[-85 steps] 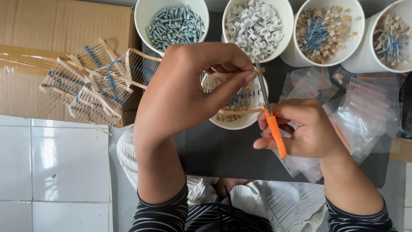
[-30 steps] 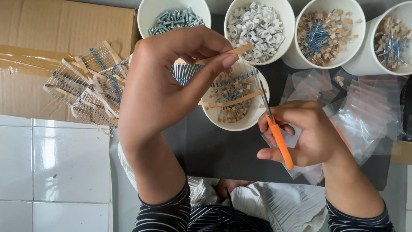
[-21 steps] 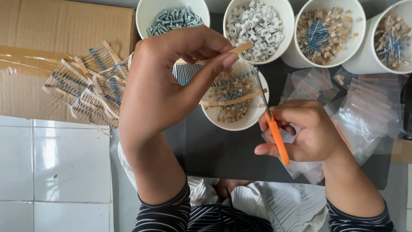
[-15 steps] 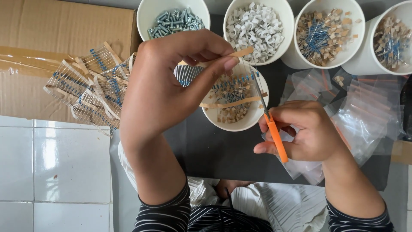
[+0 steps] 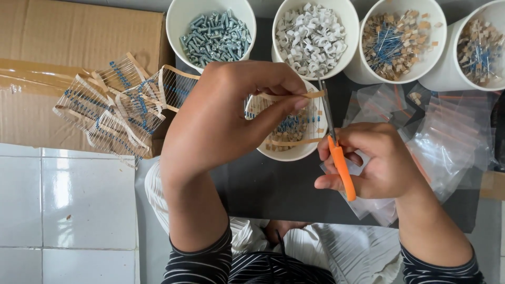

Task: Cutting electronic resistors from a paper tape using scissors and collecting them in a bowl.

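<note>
Scissors [image 5: 336, 144] in the right hand [image 5: 376, 160] have edged left to the taped strip [image 5: 286, 113] the left hand [image 5: 231, 118] still pinches over the bowl [image 5: 294, 153], set to snip.

free: dark mat [image 5: 273, 189] between the arms | blocked: bowl row [image 5: 310, 37] ahead, plastic bags [image 5: 447, 142] right

A dark mat [image 5: 273, 184] is spread over the white tiled floor [image 5: 63, 205]; on the mat, white bowls [image 5: 210, 10] and clear plastic bags [image 5: 452, 137] are set, with flattened cardboard [image 5: 63, 42] left of it
</note>
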